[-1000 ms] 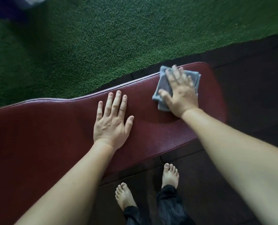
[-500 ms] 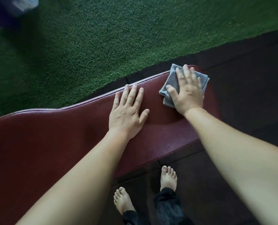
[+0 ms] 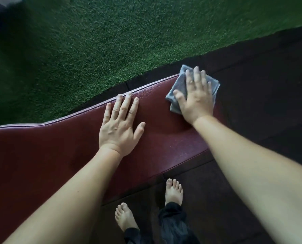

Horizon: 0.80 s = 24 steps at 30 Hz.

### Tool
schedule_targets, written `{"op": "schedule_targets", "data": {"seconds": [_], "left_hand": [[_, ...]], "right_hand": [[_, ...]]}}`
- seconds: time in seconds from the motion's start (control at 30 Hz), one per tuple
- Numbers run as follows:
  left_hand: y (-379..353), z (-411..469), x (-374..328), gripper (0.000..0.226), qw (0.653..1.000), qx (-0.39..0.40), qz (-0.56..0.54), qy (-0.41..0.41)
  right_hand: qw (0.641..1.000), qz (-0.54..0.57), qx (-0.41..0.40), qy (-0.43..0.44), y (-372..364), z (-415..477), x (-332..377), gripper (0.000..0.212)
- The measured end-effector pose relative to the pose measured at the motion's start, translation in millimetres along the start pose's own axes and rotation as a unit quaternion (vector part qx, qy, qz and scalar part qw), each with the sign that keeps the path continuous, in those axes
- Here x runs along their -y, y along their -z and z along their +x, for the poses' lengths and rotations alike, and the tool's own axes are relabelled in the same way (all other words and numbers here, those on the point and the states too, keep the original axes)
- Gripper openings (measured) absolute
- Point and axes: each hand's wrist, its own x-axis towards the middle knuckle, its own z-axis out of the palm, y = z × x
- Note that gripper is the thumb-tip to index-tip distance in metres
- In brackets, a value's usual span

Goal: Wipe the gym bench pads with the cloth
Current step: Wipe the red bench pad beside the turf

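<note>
bench pad (image 3: 62, 152): maroon, long axis ran from lower left up to the far right end.
cloth (image 3: 179, 88): grey, folded, sat at that far right end.
right hand (image 3: 196, 99): flat, fingers straight, pressed on the cloth.
left hand (image 3: 119, 128): flat, fingers spread, rested on the pad.

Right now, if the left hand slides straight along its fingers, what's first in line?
Likely the bench pad's piped far edge, right at the left hand's fingertips; beyond it, black rubber flooring. The grey cloth lies right of that line.

Grey cloth (image 3: 177, 88) on bench pad (image 3: 58, 152) (maroon).
</note>
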Motion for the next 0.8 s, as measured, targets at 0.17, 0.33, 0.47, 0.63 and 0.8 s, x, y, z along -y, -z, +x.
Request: {"op": "schedule_targets", "data": {"seconds": [0.17, 0.33, 0.47, 0.63, 0.8], "left_hand": [[1.9, -0.3, -0.4, 0.075, 1.0, -0.002, -0.002, 0.001], [2.8, 0.8, -1.1, 0.074, 1.0, -0.01, -0.002, 0.0], [3.7, -0.1, -1.2, 0.074, 1.0, -0.008, -0.006, 0.0], [4.5, -0.8, -1.5, 0.075, 1.0, -0.004, -0.003, 0.001], [3.4, -0.9, -1.1, 0.075, 1.0, -0.006, 0.001, 0.002]], "right_hand": [[0.989, 0.0, 0.054, 0.137, -2.0, -52.7, -16.3, 0.082], [0.991, -0.018, 0.048, 0.126, 9.9, 12.3, -24.0, 0.081], [0.993, -0.018, 0.042, 0.112, 7.0, -32.4, -38.8, 0.08], [0.988, -0.031, 0.087, 0.121, 6.8, -72.1, -69.6, 0.079], [0.995, -0.02, 0.054, 0.082, 7.5, -19.9, -49.3, 0.079]]}}
